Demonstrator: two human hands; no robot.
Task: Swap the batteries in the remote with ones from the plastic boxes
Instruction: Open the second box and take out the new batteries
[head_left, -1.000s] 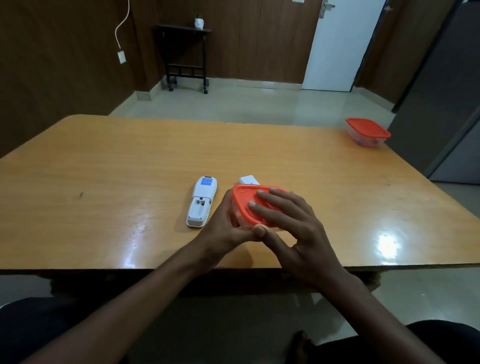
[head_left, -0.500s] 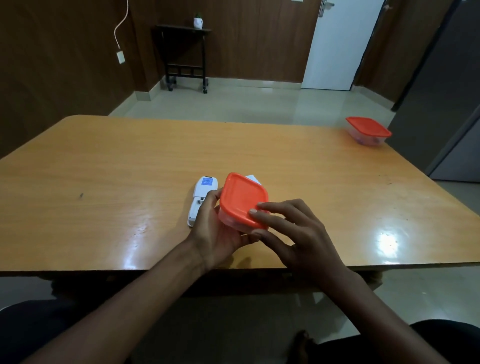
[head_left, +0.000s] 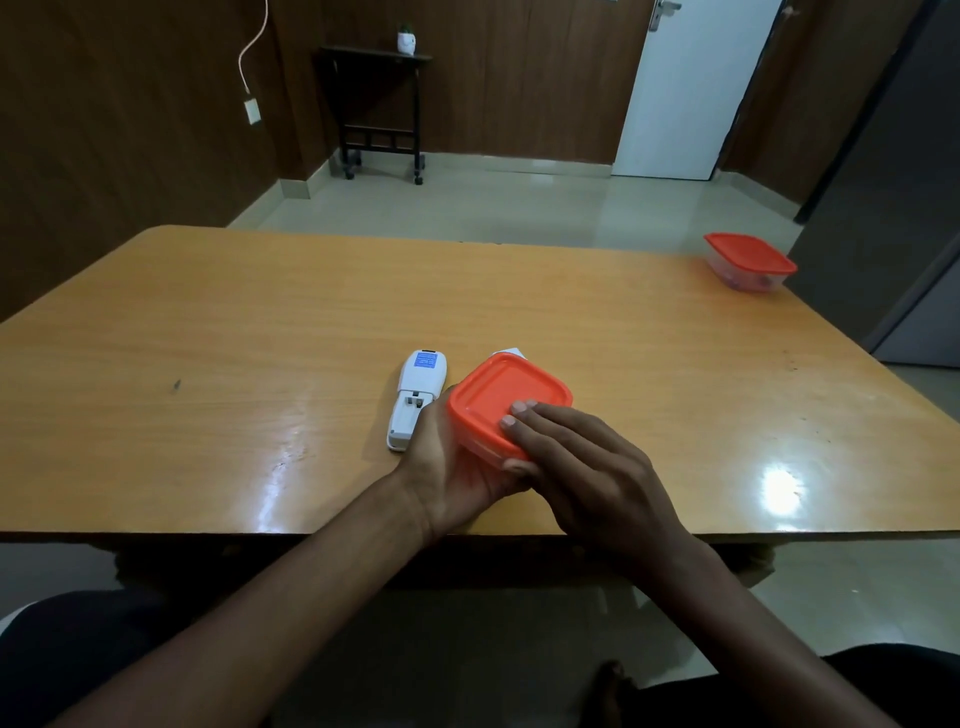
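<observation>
Orange lid (head_left: 506, 397) up, clear plastic box (head_left: 485, 448) at frame centre, cupped from below and the left by the left hand (head_left: 457, 467), fingers curled under its base. Right hand (head_left: 587, 467) laid flat on the lid's near corner, fingers straight, thumb hooked at the rim, probably to pry the lid free for fresh batteries. White remote (head_left: 418, 397) just left of the box, face down, battery bay open and apparently empty. Scrap of white, likely the bay cover (head_left: 511, 351), peeking out behind the box. Second orange-lidded box (head_left: 749, 260) closed at upper right, well apart. Glossy wooden table (head_left: 208, 364) under glare; beyond, pale tiled floor, dark panelled walls, white door (head_left: 691, 88), small black side table (head_left: 382, 104).
</observation>
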